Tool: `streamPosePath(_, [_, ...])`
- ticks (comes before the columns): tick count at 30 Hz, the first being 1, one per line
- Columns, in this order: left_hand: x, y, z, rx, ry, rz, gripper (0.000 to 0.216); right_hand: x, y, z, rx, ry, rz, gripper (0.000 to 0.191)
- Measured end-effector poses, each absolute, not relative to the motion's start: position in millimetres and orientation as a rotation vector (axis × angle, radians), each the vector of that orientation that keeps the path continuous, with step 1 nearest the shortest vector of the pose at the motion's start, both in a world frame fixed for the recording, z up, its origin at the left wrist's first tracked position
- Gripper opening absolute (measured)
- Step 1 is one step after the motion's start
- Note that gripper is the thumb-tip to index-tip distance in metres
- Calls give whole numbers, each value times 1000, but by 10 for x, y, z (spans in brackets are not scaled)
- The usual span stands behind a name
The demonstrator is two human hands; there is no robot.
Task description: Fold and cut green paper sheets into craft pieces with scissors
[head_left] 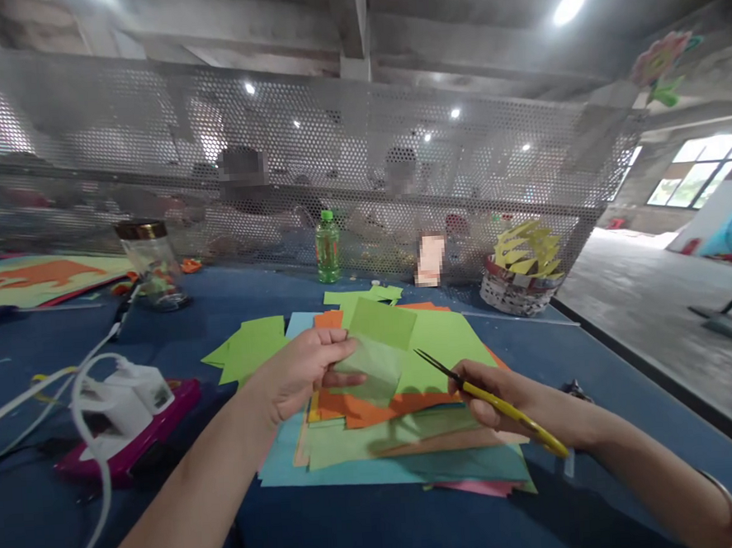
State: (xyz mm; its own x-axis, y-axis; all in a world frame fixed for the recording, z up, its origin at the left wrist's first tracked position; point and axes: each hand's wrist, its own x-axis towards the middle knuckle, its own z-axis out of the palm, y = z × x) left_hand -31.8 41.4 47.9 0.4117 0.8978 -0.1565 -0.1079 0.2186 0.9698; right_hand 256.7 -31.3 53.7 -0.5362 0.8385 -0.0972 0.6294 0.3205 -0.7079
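Observation:
My left hand (pixel 318 359) pinches a folded piece of light green paper (pixel 385 326) between thumb and fingers, above a pile of paper. The upper part of the piece stands up and its paler lower part hangs down. To the right, my right hand (pixel 488 390) grips slim yellow-handled scissors (pixel 514 418). Their dark, narrow tips are slightly apart and point toward the green piece without touching it. Beneath both hands lies a stack of coloured sheets: green (pixel 450 343), orange (pixel 374 410) and light blue (pixel 353 471). More green pieces (pixel 252 347) lie beside the stack on the left.
A pink power strip (pixel 169 410) with white plugs and cables lies at left. Behind are a lidded clear jar (pixel 155 270), a green bottle (pixel 327 251) and a basket (pixel 519 285) of yellow paper shapes. A perforated metal screen (pixel 334 160) bounds the blue tabletop (pixel 282 531).

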Motion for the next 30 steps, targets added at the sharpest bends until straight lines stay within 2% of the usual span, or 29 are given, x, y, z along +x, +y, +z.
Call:
streamPosePath(16, [-248,367,415,1223,802,633,15,2411,-417,567,-1243,-2257,1134,42])
streamPosePath(30, [-278,377,411,1278,751,562,15,2401,-461,485,-1283,-2035,1430,49])
